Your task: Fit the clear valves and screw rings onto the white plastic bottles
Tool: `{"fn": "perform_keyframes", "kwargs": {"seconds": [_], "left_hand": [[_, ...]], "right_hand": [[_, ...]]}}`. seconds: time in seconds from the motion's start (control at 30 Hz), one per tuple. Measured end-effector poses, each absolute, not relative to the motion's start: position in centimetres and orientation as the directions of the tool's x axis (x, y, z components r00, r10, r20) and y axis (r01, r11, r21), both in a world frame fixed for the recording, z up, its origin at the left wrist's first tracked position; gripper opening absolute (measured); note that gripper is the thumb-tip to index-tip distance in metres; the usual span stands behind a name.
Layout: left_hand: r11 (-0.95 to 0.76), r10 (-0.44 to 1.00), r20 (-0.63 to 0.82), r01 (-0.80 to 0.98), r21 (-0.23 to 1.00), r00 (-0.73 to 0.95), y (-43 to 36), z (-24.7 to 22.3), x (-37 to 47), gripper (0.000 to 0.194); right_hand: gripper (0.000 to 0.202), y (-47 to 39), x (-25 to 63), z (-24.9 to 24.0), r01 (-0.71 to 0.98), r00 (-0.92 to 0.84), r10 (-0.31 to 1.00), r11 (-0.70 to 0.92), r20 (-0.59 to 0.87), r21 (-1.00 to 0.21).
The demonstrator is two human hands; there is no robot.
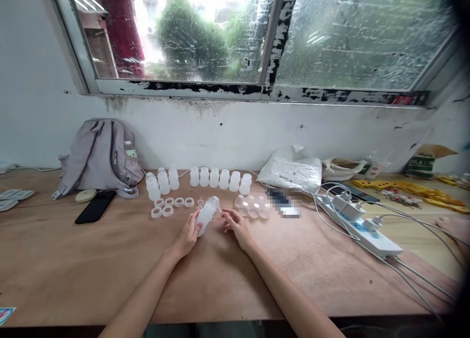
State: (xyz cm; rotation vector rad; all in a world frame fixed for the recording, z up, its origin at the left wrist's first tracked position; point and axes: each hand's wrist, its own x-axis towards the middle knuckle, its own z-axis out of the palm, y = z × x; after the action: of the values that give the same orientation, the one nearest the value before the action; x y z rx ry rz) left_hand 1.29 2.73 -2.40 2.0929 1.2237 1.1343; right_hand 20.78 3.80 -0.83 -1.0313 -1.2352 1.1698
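A frosted white bottle (207, 217) with a clear top leans to the right, held by my left hand (189, 234). Just right of it, my right hand (235, 224) has its fingers partly curled and apart, with nothing seen between them. Small clear parts (200, 202) lie behind the held bottle. White rings (179, 202) lie flat at the left, and behind them stand three capped bottles (163, 180). A row of several open bottles (214, 177) stands near the wall. Several translucent round caps (253, 207) are grouped beyond my right hand.
On the wooden table (110, 259), a backpack (101, 154) and a black phone (95, 207) are at the left. A plastic bag (292, 169) lies at the back. To the right are a power strip (367, 233) with cables, yellow parts (389, 185) and another person's hand (453, 226).
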Motion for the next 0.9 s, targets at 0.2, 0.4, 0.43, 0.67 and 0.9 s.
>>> {"fn": "perform_keyframes", "kwargs": {"seconds": [0.2, 0.4, 0.43, 0.67, 0.9], "left_hand": [[-0.484, 0.875, 0.439, 0.432, 0.761, 0.206, 1.9, -3.3, 0.0, 0.045], [-0.419, 0.907, 0.405, 0.356, 0.835, 0.116, 1.5, -4.2, -0.2, 0.062], [-0.415, 0.907, 0.412, 0.372, 0.83, 0.092, 1.4, -4.0, -0.1, 0.065], [-0.509, 0.809, 0.588, 0.515, 0.69, 0.012, 0.6, 1.1, -0.5, 0.053], [-0.629, 0.768, 0.514, 0.605, 0.488, 0.383, 2.8, 7.5, -2.0, 0.033]], "right_hand": [[0.038, 3.8, 21.4, -1.3, -0.067, 0.019, 0.991, 0.136, 0.135, -0.988], [0.036, 3.4, 21.4, -1.6, -0.034, 0.015, 0.985, 0.171, 0.171, -0.985], [0.035, 3.4, 21.4, -1.7, -0.025, 0.012, 0.984, 0.179, 0.179, -0.984], [0.024, 3.5, 21.2, -2.6, 0.124, 0.008, 0.977, 0.211, 0.214, -0.97], [0.018, 3.7, 21.1, -3.1, 0.239, 0.024, 0.975, 0.21, 0.222, -0.948]]}}
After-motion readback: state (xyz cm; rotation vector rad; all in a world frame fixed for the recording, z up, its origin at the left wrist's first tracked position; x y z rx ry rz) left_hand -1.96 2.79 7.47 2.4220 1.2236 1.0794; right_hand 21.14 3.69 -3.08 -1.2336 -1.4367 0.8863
